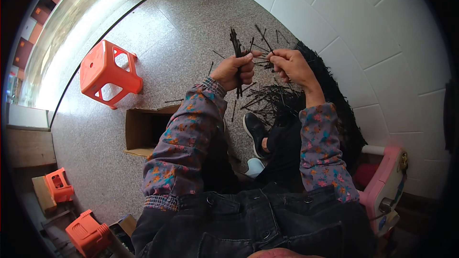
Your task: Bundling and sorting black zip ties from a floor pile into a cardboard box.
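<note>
A bundle of thin black sticks (234, 42) stands roughly upright in my left hand (232, 72), whose fingers are wrapped round its middle. To its right, my right hand (294, 69) pinches a single thin black stick (263, 37) that slants up to the left from the fingertips. Below both hands, a loose pile of similar sticks (270, 101) lies scattered on the floor. A dense dark heap (337, 98) runs along the wall on the right. Floral sleeves cover both my forearms.
An orange-red plastic stool (98, 69) is on the speckled floor at left. An opened cardboard box (135, 131) sits beside my left forearm. At right is a pink and white object (385, 177) near the tiled wall (373, 67). My black shoe (256, 134) is below the pile.
</note>
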{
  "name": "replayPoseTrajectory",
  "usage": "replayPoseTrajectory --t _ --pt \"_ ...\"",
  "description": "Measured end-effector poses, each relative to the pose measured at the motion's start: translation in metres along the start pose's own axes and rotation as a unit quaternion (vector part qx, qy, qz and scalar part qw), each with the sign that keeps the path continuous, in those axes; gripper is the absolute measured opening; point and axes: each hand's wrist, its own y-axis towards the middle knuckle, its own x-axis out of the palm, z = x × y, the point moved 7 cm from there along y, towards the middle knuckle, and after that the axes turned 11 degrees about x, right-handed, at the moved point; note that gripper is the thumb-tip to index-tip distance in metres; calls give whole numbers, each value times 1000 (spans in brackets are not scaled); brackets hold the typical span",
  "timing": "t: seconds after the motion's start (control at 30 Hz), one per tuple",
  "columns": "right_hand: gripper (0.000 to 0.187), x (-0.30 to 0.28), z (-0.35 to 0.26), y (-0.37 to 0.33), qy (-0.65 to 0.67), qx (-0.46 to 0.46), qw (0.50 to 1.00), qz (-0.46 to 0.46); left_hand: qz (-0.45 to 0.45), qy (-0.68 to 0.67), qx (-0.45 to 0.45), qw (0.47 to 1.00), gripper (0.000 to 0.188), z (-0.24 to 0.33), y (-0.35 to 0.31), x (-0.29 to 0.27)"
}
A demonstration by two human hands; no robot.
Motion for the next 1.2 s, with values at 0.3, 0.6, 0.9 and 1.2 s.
replayPoseTrajectory --t 0.3,0.6,0.9,1.2 --pt "19 3 -23 -5 -292 -320 883 183 111 150 -57 981 30 -2 -7 0" --pt "19 -5 -33 -6 -137 -276 925 223 -113 -5 -126 986 34 -18 -9 16" --pt "59 18 -35 -1 142 -226 959 -98 -65 94 -130 985 31 -36 -11 36" --pt "71 6 -15 8 215 -116 969 -19 -23 -85 32 996 30 -2 6 15"
